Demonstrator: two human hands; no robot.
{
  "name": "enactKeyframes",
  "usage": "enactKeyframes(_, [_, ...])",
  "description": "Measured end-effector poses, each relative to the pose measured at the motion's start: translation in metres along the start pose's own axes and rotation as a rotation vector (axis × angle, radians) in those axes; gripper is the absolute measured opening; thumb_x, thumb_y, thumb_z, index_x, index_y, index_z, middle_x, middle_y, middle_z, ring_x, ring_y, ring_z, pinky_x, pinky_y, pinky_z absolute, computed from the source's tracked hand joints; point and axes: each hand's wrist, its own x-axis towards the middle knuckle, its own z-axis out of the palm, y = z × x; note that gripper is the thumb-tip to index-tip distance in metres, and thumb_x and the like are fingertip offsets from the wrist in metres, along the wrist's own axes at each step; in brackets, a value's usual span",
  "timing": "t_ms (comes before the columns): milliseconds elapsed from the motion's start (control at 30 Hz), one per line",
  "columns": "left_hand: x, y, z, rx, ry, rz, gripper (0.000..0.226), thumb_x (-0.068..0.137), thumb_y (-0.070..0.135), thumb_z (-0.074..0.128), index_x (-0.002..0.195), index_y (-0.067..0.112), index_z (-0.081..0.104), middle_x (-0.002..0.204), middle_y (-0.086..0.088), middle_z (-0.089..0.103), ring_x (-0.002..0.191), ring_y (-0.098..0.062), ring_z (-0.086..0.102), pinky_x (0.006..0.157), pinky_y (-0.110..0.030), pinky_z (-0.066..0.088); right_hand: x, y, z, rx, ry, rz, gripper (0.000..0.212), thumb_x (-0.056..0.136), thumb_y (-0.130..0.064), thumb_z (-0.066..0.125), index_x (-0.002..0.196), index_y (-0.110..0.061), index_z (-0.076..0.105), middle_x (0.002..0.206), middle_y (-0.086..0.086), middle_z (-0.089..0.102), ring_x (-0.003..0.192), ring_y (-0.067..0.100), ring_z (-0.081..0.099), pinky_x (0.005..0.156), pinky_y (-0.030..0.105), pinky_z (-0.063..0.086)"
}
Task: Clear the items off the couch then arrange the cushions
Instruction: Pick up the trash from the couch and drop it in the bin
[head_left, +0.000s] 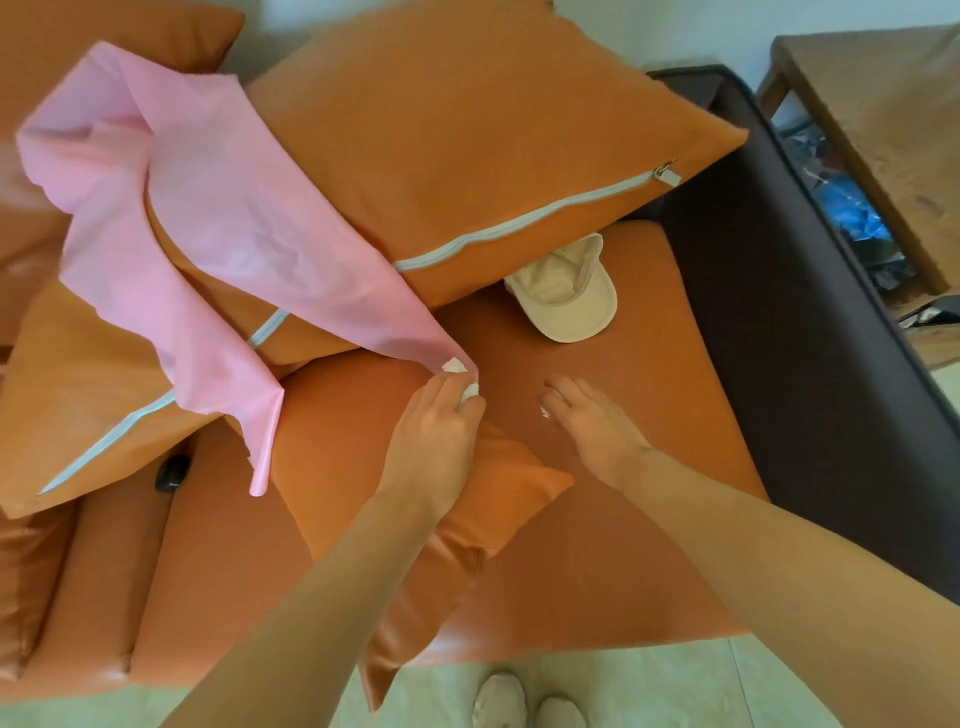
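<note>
my left hand (441, 421) is at the middle of the frame, fingers curled round some crumpled white paper (470, 391), right at the lower corner of the pink cloth (208, 228). whether i'm pinching the cloth too, i cannot tell. my right hand (592, 421) lies just beside it to the right, fingers relaxed and spread, hovering low over or touching the orange couch seat (649, 519), with a small white scrap (544, 413) at its fingertips.

the pink cloth is draped from the upper left down over two orange cushions with grey zips: a big one (493, 130) at top centre, tilted up against the back, and another (62, 395) at left. a third cushion (363, 467), smooth and shiny, lies flat under my left wrist, its corner hanging over the seat's front edge.

a beige cap (566, 296) sits on the seat right of centre, partly tucked under the big cushion. a small black thing (171, 473) rests at lower left in the gap by the left cushion. the dark armrest (810, 312) runs down the right side, with a wooden side table (883, 93) at upper right. my pale shoes (524, 701) show at the bottom edge on the tiled floor (753, 686).
</note>
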Motion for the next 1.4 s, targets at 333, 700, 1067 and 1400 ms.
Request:
enactKeyframes(333, [0.035,0.017,-0.067,-0.017,-0.002,0.109,0.030,0.056,-0.020,0.074,0.081,-0.004,0.069,0.094,-0.021,0.066,0.082,-0.038,0.064,0.067,-0.041,0.057,-0.003,-0.020,-0.115,-0.033,0.110,-0.043,0.051,0.055,0.006,0.083,0.101,-0.006,0.066,0.113,0.020,0.063,0.090,0.034,0.064,0.066,0.036,0.053])
enactKeyframes(700, [0.093,0.076,-0.123,0.051,0.011,0.258,0.021,0.060,-0.013,0.063,0.077,0.000,0.066,0.091,-0.017,0.065,0.079,-0.037,0.063,0.065,-0.041,0.055,-0.018,0.004,-0.212,-0.088,0.263,-0.029,0.040,0.067,0.003,0.078,0.103,-0.007,0.064,0.115,0.016,0.061,0.094,0.033,0.062,0.066,0.040,0.054])
enactKeyframes(1067, [0.130,0.208,-0.106,0.082,-0.003,0.331,0.033,0.053,-0.009,0.083,0.078,0.005,0.067,0.090,-0.012,0.064,0.079,-0.029,0.062,0.063,-0.034,0.053,-0.105,0.090,-0.273,-0.089,0.286,0.027,0.041,0.067,0.001,0.082,0.104,-0.006,0.066,0.114,0.018,0.064,0.095,0.031,0.066,0.070,0.038,0.058])
enactKeyframes(1400, [0.164,0.370,-0.018,-0.068,-0.109,0.451,0.026,0.064,-0.006,0.079,0.085,0.007,0.069,0.091,-0.008,0.064,0.085,-0.026,0.062,0.070,-0.033,0.056,-0.224,0.220,-0.270,-0.114,0.267,0.130,0.045,0.063,-0.001,0.083,0.104,-0.001,0.065,0.108,0.016,0.065,0.095,0.031,0.066,0.077,0.036,0.056])
